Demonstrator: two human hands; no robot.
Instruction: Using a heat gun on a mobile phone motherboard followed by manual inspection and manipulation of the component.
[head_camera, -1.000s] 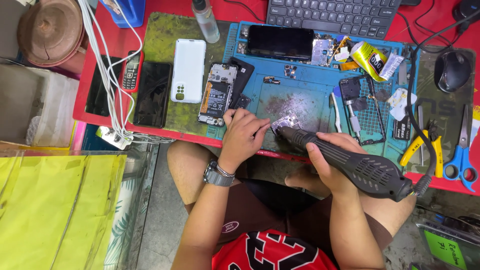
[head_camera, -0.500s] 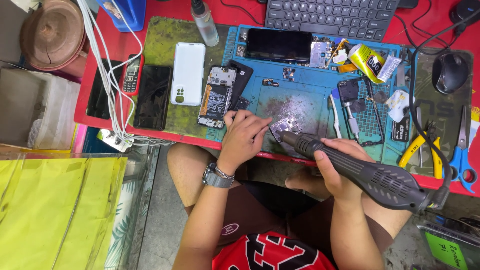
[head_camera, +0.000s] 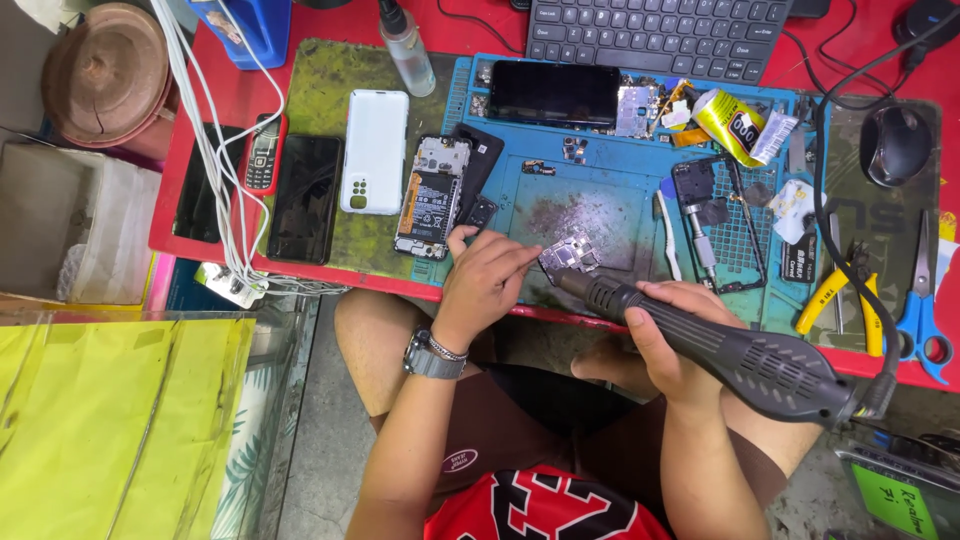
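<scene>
Your right hand (head_camera: 668, 340) grips the black hot-air gun (head_camera: 730, 350), nozzle at the small circuit board (head_camera: 570, 257) near the blue mat's (head_camera: 620, 225) front edge. Left hand (head_camera: 485, 285) fingers curled, fingertips pressing beside the board.

On the surface (head_camera: 205, 95) lies a work mat (head_camera: 620, 185), with a small circuit board (head_camera: 568, 257) near its front edge. The left hand (head_camera: 487, 285) rests just left of the board; the right hand (head_camera: 668, 340) holds a hot-air tool (head_camera: 740, 355) whose nozzle reaches the board from the right. An opened phone (head_camera: 432, 197) lies left of the mat, a keyboard (head_camera: 655, 35) behind it, pliers (head_camera: 845, 295) to its right.
</scene>
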